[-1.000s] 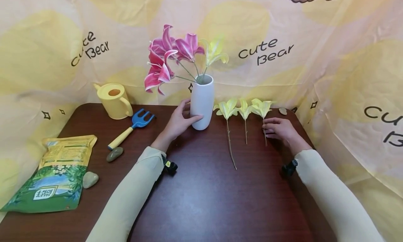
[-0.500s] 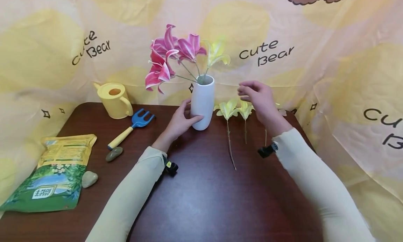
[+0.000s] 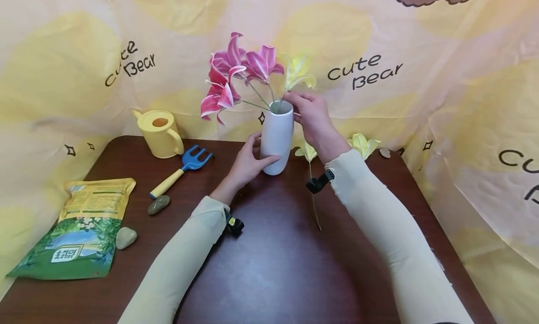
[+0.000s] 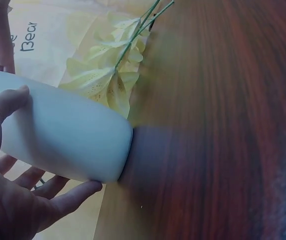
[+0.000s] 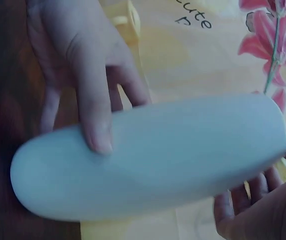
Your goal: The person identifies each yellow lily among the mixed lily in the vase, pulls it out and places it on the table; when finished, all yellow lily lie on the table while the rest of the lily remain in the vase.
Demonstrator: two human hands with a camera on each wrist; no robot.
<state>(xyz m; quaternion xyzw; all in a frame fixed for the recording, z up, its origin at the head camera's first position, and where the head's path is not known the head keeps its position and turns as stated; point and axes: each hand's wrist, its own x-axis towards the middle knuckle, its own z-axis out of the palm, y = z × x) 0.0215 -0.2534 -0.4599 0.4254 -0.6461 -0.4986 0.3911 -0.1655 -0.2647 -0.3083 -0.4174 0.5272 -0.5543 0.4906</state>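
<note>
A white vase (image 3: pixel 275 141) stands on the dark wooden table (image 3: pixel 273 268), holding pink lilies (image 3: pixel 229 76) and one yellow lily (image 3: pixel 299 73). My left hand (image 3: pixel 248 162) grips the vase low on its side; the thumb lies across the vase (image 5: pixel 158 155) in the right wrist view. My right hand (image 3: pixel 309 115) is at the vase's mouth, fingers curled beside the stems; whether they pinch a stem is hidden. Loose yellow lilies (image 3: pixel 306 150) (image 3: pixel 363 145) lie on the table behind my right arm, which covers part of them.
A yellow watering can (image 3: pixel 159 133) and a blue garden fork (image 3: pixel 183 169) sit at the back left. A green and yellow bag (image 3: pixel 80 230) lies at the left edge with two stones (image 3: pixel 158 204) (image 3: pixel 126 237) beside it. Printed cloth walls in the table.
My right hand left the rightmost loose lily on the table, rose, and moved left to the vase's mouth. My left hand stayed on the vase.
</note>
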